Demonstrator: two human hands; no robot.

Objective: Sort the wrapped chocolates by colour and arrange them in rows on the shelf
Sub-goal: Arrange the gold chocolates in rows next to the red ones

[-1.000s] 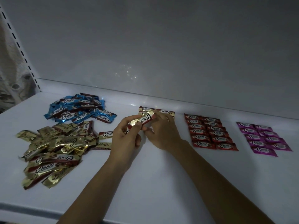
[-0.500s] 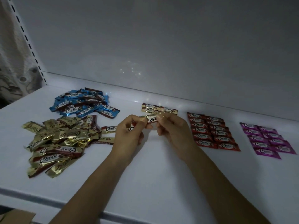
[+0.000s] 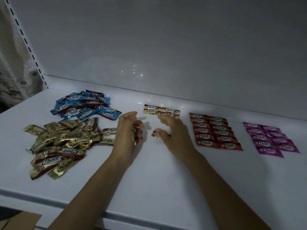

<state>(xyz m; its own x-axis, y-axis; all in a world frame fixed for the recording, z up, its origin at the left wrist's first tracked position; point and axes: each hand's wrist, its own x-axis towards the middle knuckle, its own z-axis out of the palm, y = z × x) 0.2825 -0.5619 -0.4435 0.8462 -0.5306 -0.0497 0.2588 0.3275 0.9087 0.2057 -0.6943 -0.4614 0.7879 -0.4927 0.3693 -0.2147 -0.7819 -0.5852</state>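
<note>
Left hand (image 3: 126, 130) curls round a gold chocolate (image 3: 133, 130). The right hand (image 3: 173, 132) hangs half-open with its thumb at a loose chocolate (image 3: 156, 135), grip unclear. The wrappers look light and slippery, so pinch the crimped ends.

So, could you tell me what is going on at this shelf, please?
A person is sorting wrapped chocolates by colour. The red rows and purple rows are laid out; the gold rows are barely started. The left hand grips a gold chocolate; the right hand touches another gold piece on the shelf. A gold pile and blue pile wait.
</note>
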